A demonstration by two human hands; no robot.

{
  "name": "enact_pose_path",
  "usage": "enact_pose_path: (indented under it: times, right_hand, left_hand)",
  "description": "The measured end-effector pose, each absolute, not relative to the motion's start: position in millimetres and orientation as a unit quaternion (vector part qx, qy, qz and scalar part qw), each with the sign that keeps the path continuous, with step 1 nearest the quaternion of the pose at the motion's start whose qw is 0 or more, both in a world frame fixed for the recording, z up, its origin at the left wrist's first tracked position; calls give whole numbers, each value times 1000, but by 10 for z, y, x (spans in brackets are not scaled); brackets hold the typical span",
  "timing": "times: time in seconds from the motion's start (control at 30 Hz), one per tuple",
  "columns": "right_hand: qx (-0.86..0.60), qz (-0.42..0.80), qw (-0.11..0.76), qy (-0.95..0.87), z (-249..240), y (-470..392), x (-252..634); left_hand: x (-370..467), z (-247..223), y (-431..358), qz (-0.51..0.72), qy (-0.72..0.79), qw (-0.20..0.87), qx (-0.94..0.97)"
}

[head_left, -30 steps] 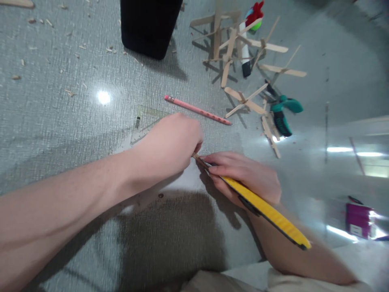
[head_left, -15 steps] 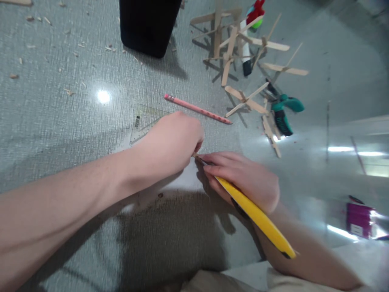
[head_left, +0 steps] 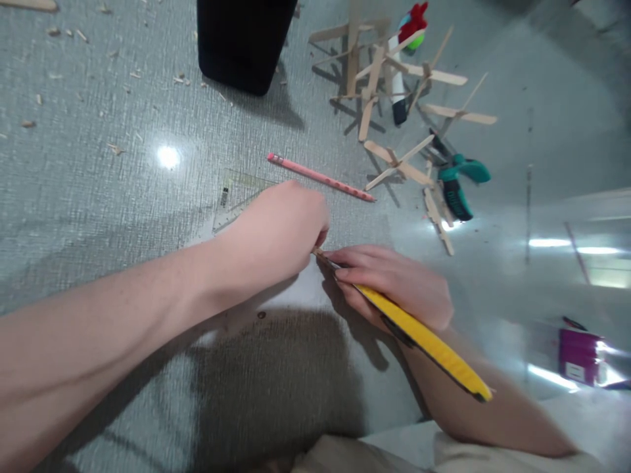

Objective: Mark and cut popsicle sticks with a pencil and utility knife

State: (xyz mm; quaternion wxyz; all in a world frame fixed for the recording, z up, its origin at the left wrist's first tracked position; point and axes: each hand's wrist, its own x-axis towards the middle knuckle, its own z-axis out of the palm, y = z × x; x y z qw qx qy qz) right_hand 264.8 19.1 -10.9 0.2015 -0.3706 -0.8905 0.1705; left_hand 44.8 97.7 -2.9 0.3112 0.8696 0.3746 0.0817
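My right hand [head_left: 394, 279] is closed around a yellow utility knife [head_left: 424, 338], whose tail end points down to the right. The knife's blade end meets a small wooden stick [head_left: 318, 252], most of which is hidden. My left hand [head_left: 283, 223] is closed on that stick, its fingers largely out of sight beneath the knuckles. A clear set square [head_left: 236, 194] lies partly under my left hand. Just above the hands, a pink pencil [head_left: 320, 177] rests on the table. White paper [head_left: 290, 295] shows below my left hand.
Crossed wooden sticks [head_left: 397, 161] lie at the upper right, with teal-handled pliers [head_left: 456, 187] and a white marker [head_left: 397, 85] among them. A black container [head_left: 244, 46] stands at the top. Wood shavings dot the upper left. A purple object [head_left: 579, 355] is far right.
The tail end of the yellow knife has swung slightly up and to the right as my right hand turned. My left hand has hardly moved.
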Motion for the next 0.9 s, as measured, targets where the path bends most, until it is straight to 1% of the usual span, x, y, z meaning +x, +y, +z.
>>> enact_pose_path:
  times: [0.17, 0.43, 0.6, 0.9]
  right_hand:
    - [-384, 186, 237, -873, -94, 149, 2652]
    - [-397, 163, 185, -884, -113, 117, 2647]
    - [-439, 162, 138, -873, -118, 43, 2566]
    - [-443, 177, 136, -868, -96, 22, 2530]
  left_hand:
    - [448, 28, 987, 32, 360, 327, 873]
    - [452, 46, 983, 30, 361, 323, 874]
    - [464, 77, 978, 20, 374, 324, 869]
    - [461, 2, 957, 50, 358, 311, 879]
